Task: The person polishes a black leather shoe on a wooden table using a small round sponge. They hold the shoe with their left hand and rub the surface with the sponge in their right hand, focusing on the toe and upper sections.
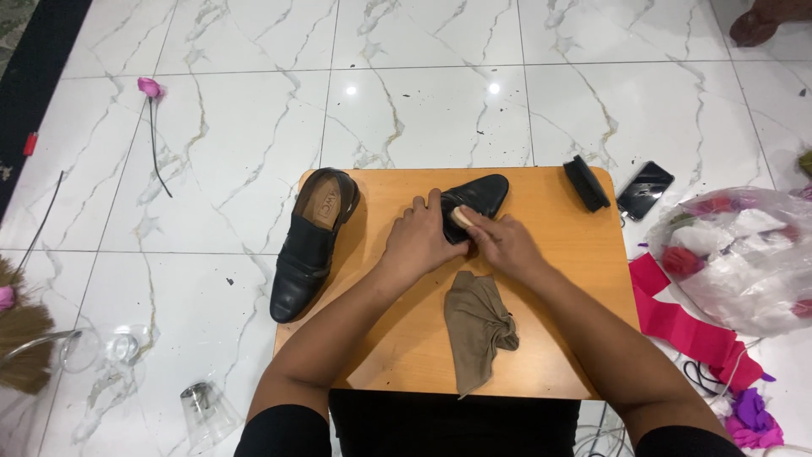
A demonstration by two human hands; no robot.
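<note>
Black leather shoe [479, 197], glossy and pointed, pinned at the counter's [558, 338] twelve o'clock.
Left hand [420, 239] clamps it; right hand [505, 245] grips a pale wooden brush [461, 217] against it. At six o'clock a crumpled khaki cloth [479, 326]; at nine, its scuffed mate [311, 241].

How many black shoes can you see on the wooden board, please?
2. One shoe lies along the board's left edge, untouched. The other shoe lies near the middle, under the left hand, with the right hand against it. None seems hidden.
</note>
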